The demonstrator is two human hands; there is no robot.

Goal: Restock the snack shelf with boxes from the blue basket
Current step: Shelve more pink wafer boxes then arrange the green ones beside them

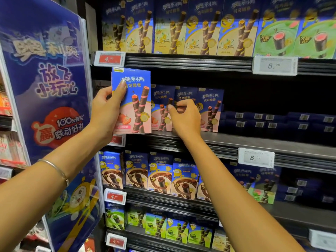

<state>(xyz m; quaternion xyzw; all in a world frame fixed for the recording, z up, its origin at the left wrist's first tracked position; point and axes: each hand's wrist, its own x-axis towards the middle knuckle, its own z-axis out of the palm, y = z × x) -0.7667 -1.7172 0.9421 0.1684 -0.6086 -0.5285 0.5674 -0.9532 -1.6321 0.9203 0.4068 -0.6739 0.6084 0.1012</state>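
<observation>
Left hand (105,110) grips strawberry box (134,99) upright; right hand (183,117) pinches shelved box (185,94) top.

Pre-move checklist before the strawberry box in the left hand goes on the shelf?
1. Grip: the left hand holds the strawberry box, thumb on its front: ok.
2. Held box upright, front facing out: ok.
3. Design matches the shelved boxes: ok.
4. Free slot left of that row: cannot tell, the held box covers it.
5. The right hand clear of the row: not ok, its fingers are curled against the shelved boxes.
</observation>
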